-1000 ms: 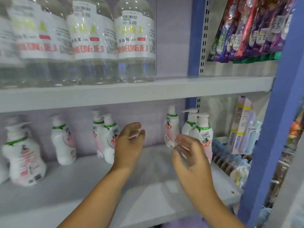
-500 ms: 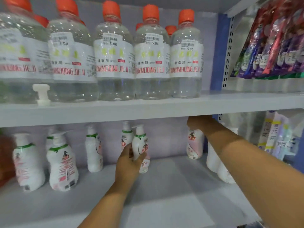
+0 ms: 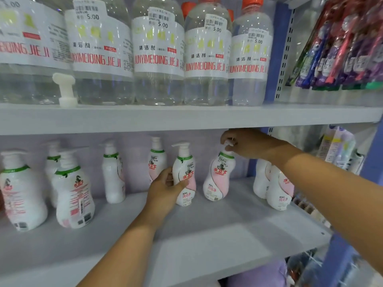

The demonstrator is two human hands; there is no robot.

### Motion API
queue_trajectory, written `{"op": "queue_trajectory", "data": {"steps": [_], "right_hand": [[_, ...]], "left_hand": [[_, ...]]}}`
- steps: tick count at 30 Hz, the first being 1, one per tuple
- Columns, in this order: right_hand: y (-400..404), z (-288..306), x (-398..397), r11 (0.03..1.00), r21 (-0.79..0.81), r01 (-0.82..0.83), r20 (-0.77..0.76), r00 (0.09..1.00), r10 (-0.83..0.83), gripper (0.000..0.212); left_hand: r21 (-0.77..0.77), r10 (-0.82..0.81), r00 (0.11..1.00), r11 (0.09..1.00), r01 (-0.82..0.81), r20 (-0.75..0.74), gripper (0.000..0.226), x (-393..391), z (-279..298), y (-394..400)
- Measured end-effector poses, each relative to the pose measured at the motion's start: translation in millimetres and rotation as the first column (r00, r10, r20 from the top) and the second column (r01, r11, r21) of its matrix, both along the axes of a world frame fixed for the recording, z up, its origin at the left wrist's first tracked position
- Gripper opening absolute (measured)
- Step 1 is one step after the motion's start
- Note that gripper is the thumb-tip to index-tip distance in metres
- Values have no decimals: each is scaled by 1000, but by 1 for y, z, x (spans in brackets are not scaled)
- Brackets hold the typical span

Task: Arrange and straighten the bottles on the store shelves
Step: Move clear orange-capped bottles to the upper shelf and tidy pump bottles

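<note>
White pump bottles [image 3: 217, 179] with pink panels and green collars; clear bottles [image 3: 157, 59] with white, red-lettered labels; grey shelves [image 3: 186, 119].

Two bare forearms reach forward and up from the bottom of the view. The left hand [image 3: 165, 188] has its back to the camera, with fingers and thumb curled around the side of a pump bottle [image 3: 185, 177]. The right hand [image 3: 246, 145] is higher and farther forward, wrist bent down, its fingertips pinching the pump top of a second bottle [image 3: 218, 179].
</note>
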State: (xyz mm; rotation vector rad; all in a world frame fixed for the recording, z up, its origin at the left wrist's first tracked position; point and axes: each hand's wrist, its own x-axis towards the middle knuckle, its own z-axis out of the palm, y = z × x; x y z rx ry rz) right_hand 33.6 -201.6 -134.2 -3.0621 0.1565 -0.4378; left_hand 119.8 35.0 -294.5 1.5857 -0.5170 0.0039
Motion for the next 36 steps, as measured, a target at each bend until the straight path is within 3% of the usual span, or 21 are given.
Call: {"op": "queue_trajectory", "data": {"steps": [9,14,16,18,20,22,24,27,30,36], "right_hand": [[8,4,-72,997,-11,-82,-55,995,81,26],[-4,-1,-92,1000,9,-25,-48,999,25,42],[-8,-11,-100,999,48,-7,25,1000,5,53],[-10,-38,-112,974,222,54,282,952,-117,56],[-2,-84,-124,881,472,35,495,816,-298,40],[15,-133,-127,760,649,29,446,796,-410,39],[28,-167,-118,662,747,58,333,829,-449,58],[35,-178,-97,709,686,164,329,799,-503,74],[33,-169,-90,770,573,279,365,755,-545,72],[12,-174,-97,760,609,226,391,748,-537,74]], "left_hand": [[36,-253,967,967,252,30,36,-21,1,-10],[55,-328,945,943,328,-1,33,-35,9,-33],[61,-348,937,935,349,-40,35,-39,13,-44],[62,-336,938,938,342,-81,33,-40,13,-54],[36,-317,942,946,322,-111,28,-41,11,-64],[19,-301,945,952,306,-126,27,-43,10,-74],[16,-293,946,954,299,-139,28,-45,11,-83],[50,-301,944,949,310,-135,31,-45,18,-95],[39,-314,938,946,322,-144,31,-44,23,-104],[-24,-343,924,939,344,-170,27,-50,13,-128]]}}
